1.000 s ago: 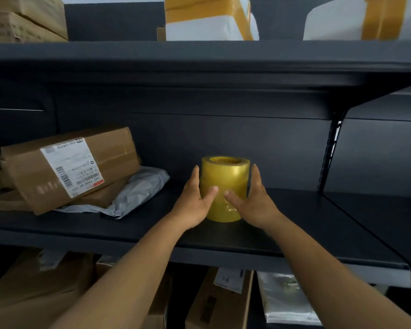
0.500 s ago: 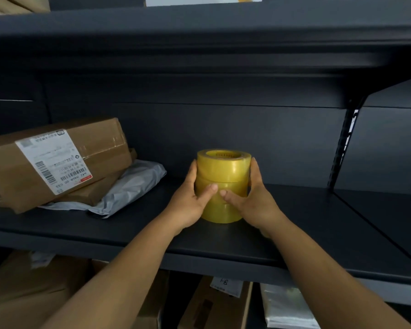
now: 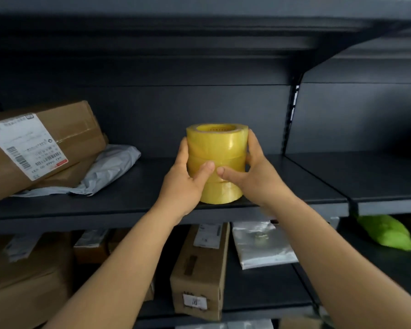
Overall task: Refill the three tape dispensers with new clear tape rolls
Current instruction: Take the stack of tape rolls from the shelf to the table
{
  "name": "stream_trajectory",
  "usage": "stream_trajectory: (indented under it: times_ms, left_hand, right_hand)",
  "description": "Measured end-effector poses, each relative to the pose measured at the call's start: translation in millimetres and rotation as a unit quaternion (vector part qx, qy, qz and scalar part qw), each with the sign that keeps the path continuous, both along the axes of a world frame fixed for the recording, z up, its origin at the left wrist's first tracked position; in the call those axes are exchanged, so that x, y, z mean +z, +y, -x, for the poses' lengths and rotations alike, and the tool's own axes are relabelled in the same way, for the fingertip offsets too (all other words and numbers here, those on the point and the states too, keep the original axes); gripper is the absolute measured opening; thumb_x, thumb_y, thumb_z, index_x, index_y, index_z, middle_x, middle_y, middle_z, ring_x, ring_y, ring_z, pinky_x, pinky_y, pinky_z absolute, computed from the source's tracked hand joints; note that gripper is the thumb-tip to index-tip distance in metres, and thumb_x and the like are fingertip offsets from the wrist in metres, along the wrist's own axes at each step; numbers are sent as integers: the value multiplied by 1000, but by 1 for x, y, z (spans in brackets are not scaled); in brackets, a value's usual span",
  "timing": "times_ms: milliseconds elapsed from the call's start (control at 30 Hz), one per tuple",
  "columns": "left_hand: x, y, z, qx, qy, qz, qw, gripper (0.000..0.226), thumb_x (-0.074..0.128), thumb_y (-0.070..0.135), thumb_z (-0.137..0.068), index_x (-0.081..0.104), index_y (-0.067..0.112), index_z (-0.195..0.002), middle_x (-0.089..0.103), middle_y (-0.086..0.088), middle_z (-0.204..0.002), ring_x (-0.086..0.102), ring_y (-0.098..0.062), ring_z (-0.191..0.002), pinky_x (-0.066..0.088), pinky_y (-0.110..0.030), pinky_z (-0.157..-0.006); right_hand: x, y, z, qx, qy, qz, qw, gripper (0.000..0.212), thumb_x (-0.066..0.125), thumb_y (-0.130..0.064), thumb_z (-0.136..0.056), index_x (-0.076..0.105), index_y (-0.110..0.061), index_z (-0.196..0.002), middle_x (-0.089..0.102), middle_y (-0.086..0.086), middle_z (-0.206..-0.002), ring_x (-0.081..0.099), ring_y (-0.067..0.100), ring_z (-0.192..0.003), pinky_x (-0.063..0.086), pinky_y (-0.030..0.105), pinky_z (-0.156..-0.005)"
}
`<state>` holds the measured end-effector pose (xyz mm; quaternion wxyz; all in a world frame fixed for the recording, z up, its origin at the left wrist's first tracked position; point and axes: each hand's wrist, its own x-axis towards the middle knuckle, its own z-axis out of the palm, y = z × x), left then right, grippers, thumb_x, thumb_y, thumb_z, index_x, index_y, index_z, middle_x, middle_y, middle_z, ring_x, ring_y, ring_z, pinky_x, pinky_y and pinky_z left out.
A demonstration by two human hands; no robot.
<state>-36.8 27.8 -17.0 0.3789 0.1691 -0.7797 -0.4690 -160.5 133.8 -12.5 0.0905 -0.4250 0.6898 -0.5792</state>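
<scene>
A stack of yellowish clear tape rolls (image 3: 217,148) stands upright near the front edge of the dark middle shelf (image 3: 306,186). My left hand (image 3: 184,181) wraps the stack's left side, thumb across the front. My right hand (image 3: 253,173) clasps the right side, its thumb meeting the left thumb at the stack's middle. Both hands grip the stack. No tape dispenser is in view.
Labelled cardboard boxes (image 3: 40,143) lie over a grey mailer bag (image 3: 107,169) at the shelf's left. On the shelf below are a brown box (image 3: 199,274), a silver bag (image 3: 261,243) and a green bag (image 3: 387,231). An upright (image 3: 291,115) divides the shelving at right.
Both hands have closed in from loosely flanking the stack to gripping it, fingers higher up its sides. The stack now sits nearer the shelf's front edge, and my view has tilted down.
</scene>
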Motion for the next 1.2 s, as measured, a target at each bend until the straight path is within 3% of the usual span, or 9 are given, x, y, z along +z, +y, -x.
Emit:
stream_trajectory:
  times_ms: [200, 433, 700, 900, 1000, 1100, 1200]
  left_hand:
    - [0, 54, -18, -79, 2, 22, 997, 77, 55, 45, -90, 6, 43, -150, 42, 12, -144, 49, -9, -120, 46, -30, -93]
    - [-9, 122, -16, -188, 8, 22, 982, 78, 56, 48, -89, 7, 44, -149, 44, 11, -144, 49, -11, -123, 47, -42, -102]
    - [-23, 233, -3, -320, -13, 22, 947, 78, 57, 49, -88, 8, 46, -148, 44, 7, -144, 49, -16, -125, 45, -48, -102]
    - [-37, 331, -13, -403, -18, 7, 915, 77, 58, 51, -86, 11, 49, -147, 49, 7, -140, 53, -16, -120, 49, -47, -98]
    - [-45, 385, -27, -436, -23, 0, 900, 76, 58, 50, -87, 11, 48, -147, 50, 9, -136, 55, -16, -117, 51, -47, -95]
    - [-54, 440, -48, -471, -23, -22, 882, 73, 59, 45, -88, 15, 48, -146, 51, 8, -136, 56, -17, -117, 52, -48, -94]
    - [-62, 493, -73, -502, -29, -42, 864, 70, 62, 43, -87, 19, 50, -143, 51, 7, -136, 55, -17, -118, 52, -48, -94]
  right_hand:
    - [-1, 73, -38, -88, 13, 1, 996, 108, 77, -51, -67, 2, -55, -144, 49, -9, -138, 55, 20, -118, 50, 49, -95]
    - [-7, 163, -67, -204, 18, -13, 979, 106, 78, -46, -72, 0, -54, -144, 47, -6, -140, 54, 22, -118, 51, 50, -94]
    - [-22, 289, -97, -340, -9, -21, 940, 108, 77, -45, -73, -3, -50, -146, 41, -6, -147, 48, 20, -126, 46, 49, -100]
    - [-36, 387, -136, -405, -21, -12, 914, 111, 78, -57, -61, 5, -54, -144, 47, -4, -140, 51, 23, -122, 50, 54, -93]
    - [-43, 443, -163, -430, -36, 5, 902, 107, 80, -45, -69, 5, -51, -145, 45, -5, -140, 50, 23, -122, 51, 53, -93]
    - [-50, 497, -196, -439, -56, 24, 896, 103, 78, -32, -76, 6, -51, -146, 46, -18, -122, 50, 18, -113, 52, 48, -91]
    - [-56, 546, -231, -466, -69, 19, 882, 99, 78, -32, -76, 9, -53, -144, 41, -16, -124, 48, 17, -112, 52, 49, -92]
